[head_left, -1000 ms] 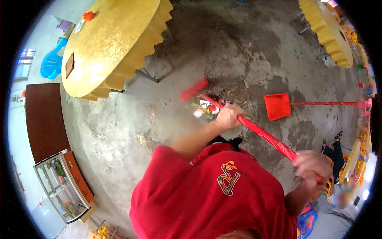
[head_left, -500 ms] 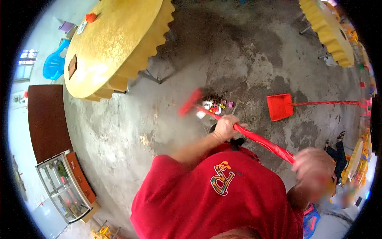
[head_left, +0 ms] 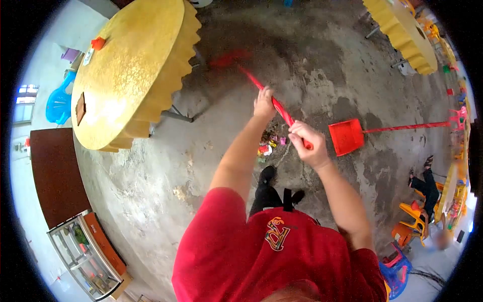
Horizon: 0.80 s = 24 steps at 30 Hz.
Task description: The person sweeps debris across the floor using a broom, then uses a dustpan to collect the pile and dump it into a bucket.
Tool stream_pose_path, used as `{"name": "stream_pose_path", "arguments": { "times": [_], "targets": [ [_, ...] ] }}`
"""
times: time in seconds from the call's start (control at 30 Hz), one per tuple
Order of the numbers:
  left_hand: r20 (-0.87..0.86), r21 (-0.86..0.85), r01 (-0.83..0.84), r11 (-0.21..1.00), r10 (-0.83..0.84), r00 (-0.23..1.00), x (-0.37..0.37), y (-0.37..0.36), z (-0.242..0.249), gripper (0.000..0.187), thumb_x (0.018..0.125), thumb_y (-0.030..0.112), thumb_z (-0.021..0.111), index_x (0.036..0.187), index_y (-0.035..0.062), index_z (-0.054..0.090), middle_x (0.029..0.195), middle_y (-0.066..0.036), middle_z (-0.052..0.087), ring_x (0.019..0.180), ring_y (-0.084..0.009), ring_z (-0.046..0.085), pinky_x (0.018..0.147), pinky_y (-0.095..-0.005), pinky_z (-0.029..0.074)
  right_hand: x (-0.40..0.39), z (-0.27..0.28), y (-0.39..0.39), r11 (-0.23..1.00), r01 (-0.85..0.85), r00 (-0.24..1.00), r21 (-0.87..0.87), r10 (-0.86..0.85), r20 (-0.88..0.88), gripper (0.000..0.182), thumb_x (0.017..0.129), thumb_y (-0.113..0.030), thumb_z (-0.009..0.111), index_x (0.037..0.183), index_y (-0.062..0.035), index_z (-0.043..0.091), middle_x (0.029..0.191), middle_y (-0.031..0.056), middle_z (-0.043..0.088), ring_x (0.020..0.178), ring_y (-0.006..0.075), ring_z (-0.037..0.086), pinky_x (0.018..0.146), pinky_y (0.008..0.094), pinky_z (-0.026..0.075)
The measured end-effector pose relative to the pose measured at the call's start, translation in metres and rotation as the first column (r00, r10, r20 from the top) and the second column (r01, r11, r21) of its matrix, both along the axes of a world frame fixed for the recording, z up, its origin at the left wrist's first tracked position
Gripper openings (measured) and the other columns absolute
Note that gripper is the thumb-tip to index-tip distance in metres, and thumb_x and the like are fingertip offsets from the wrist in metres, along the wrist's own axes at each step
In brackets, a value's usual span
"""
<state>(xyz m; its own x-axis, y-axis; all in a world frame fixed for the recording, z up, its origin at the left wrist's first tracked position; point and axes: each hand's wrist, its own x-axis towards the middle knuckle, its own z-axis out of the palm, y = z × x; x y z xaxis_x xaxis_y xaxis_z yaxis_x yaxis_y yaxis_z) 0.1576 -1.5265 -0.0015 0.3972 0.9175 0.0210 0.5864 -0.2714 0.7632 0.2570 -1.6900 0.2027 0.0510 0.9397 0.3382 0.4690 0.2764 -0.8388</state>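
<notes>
Both of my hands grip the red handle of a broom [head_left: 283,111]. My left hand [head_left: 264,104] is wrapped round the shaft farther from me, and my right hand [head_left: 308,143] closes on it near the top end. Out ahead, the red broom head [head_left: 230,58] is smeared by motion over the dark floor near the yellow table. A small heap of litter [head_left: 266,146], with colourful wrappers and dark bits, lies on the concrete just in front of my feet, partly hidden by my arm. To its right a red dustpan [head_left: 346,137] rests on the floor.
A round table with a yellow cloth [head_left: 136,65] stands at left, its leg [head_left: 177,117] reaching toward me. Another yellow-covered table [head_left: 402,35] is at upper right. A glass display case [head_left: 85,256] stands lower left. A seated person [head_left: 428,191] is at right, near plastic chairs [head_left: 415,216].
The broom head has swung forward, away from the litter heap. My left arm has stretched out ahead, and my right hand has come in from the right toward the middle.
</notes>
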Motion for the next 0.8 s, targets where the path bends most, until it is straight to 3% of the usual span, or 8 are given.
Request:
{"name": "stream_pose_path", "arguments": {
  "times": [0.07, 0.13, 0.2, 0.27, 0.43, 0.57, 0.77, 0.8],
  "targets": [
    [0.087, 0.076, 0.067, 0.995, -0.073, 0.994, 0.01, -0.014, 0.005, 0.056, 0.073, 0.037, 0.071, 0.121, 0.0158, 0.049, 0.137, -0.008, 0.041, 0.133, -0.0328, 0.031, 0.103, -0.0583, 0.029, -0.004, 0.014, -0.012, 0.994, 0.108, 0.991, 0.022, -0.109, 0.084, 0.01, 0.076, 0.002, 0.067, 0.084, 0.0008, 0.063, 0.088, 0.0142, 0.066, 0.085, 0.0264, 0.066, 0.08, 0.0333, 0.051],
    [-0.064, 0.158, 0.16, 0.974, -0.152, 0.986, 0.026, -0.05, 0.023, 0.052, 0.071, 0.034, 0.073, 0.115, 0.0151, 0.052, 0.128, -0.009, 0.048, 0.129, -0.0326, 0.037, 0.1, -0.0577, 0.032, 0.003, 0.057, -0.039, 0.98, 0.194, 0.977, -0.053, -0.188, 0.099, 0.01, 0.075, 0.002, 0.067, 0.084, 0.001, 0.063, 0.087, 0.0145, 0.067, 0.081, 0.0262, 0.067, 0.078, 0.033, 0.052],
    [0.087, 0.266, 0.191, 0.945, -0.221, 0.971, 0.038, -0.09, 0.052, 0.041, 0.07, 0.022, 0.073, 0.105, 0.0122, 0.054, 0.106, -0.013, 0.056, 0.116, -0.0342, 0.047, 0.097, -0.0554, 0.035, 0.01, 0.09, -0.074, 0.968, 0.237, 0.967, -0.087, -0.226, 0.119, 0.01, 0.074, 0.004, 0.065, 0.084, 0.0015, 0.063, 0.086, 0.0158, 0.067, 0.077, 0.0261, 0.067, 0.076, 0.0326, 0.052],
    [0.237, 0.311, 0.338, 0.888, -0.417, 0.878, 0.034, -0.119, 0.092, 0.04, 0.066, 0.018, 0.072, 0.1, 0.0102, 0.054, 0.098, -0.011, 0.055, 0.105, -0.0329, 0.051, 0.09, -0.0547, 0.038, 0.018, 0.136, -0.11, 0.945, 0.253, 0.964, -0.207, -0.228, 0.137, 0.008, 0.074, 0.005, 0.062, 0.08, 0.0018, 0.062, 0.082, 0.0151, 0.066, 0.077, 0.025, 0.067, 0.077, 0.0341, 0.052],
    [0.403, 0.249, 0.652, 0.716, -0.688, 0.603, 0.042, -0.193, 0.148, 0.028, 0.068, 0.02, 0.071, 0.088, 0.0067, 0.056, 0.085, -0.013, 0.057, 0.082, -0.0337, 0.056, 0.073, -0.0434, 0.046, 0.03, 0.219, -0.179, 0.937, 0.336, 0.937, -0.098, -0.343, -0.069, 0.02, 0.079, -0.01, 0.059, 0.063, -0.0006, 0.054, 0.058, 0.0087, 0.056, 0.06, 0.0254, 0.061, 0.07, 0.0439, 0.052],
    [0.108, 0.112, 0.824, 0.555, -0.831, 0.545, 0.043, -0.225, 0.156, 0.028, 0.07, 0.03, 0.069, 0.083, 0.0085, 0.057, 0.08, -0.012, 0.06, 0.073, -0.0335, 0.061, 0.059, -0.0438, 0.049, 0.052, 0.24, -0.241, 0.901, 0.425, 0.889, -0.091, -0.434, -0.145, 0.033, 0.084, -0.013, 0.054, 0.053, -0.0051, 0.047, 0.05, 0.0073, 0.05, 0.049, 0.0244, 0.056, 0.057, 0.0429, 0.05],
    [0.2, 0.242, 0.748, 0.618, -0.786, 0.585, 0.069, -0.231, 0.154, 0.029, 0.068, 0.029, 0.071, 0.081, 0.0071, 0.057, 0.077, -0.011, 0.06, 0.081, -0.0311, 0.061, 0.067, -0.0435, 0.049, 0.046, 0.223, -0.284, 0.838, 0.544, 0.803, 0.035, -0.508, -0.313, 0.027, 0.088, -0.01, 0.054, 0.062, -0.004, 0.046, 0.055, 0.009, 0.052, 0.051, 0.0247, 0.054, 0.058, 0.043, 0.049],
    [0.23, 0.271, 0.711, 0.649, -0.761, 0.607, 0.077, -0.225, 0.152, 0.029, 0.068, 0.029, 0.071, 0.081, 0.0069, 0.057, 0.077, -0.011, 0.06, 0.081, -0.0309, 0.061, 0.068, -0.0432, 0.049, 0.046, 0.214, -0.285, 0.849, 0.528, 0.835, -0.009, -0.521, -0.176, 0.026, 0.088, -0.01, 0.052, 0.063, -0.0041, 0.046, 0.057, 0.0092, 0.052, 0.054, 0.0241, 0.054, 0.062, 0.0446, 0.049]
  ]
}}
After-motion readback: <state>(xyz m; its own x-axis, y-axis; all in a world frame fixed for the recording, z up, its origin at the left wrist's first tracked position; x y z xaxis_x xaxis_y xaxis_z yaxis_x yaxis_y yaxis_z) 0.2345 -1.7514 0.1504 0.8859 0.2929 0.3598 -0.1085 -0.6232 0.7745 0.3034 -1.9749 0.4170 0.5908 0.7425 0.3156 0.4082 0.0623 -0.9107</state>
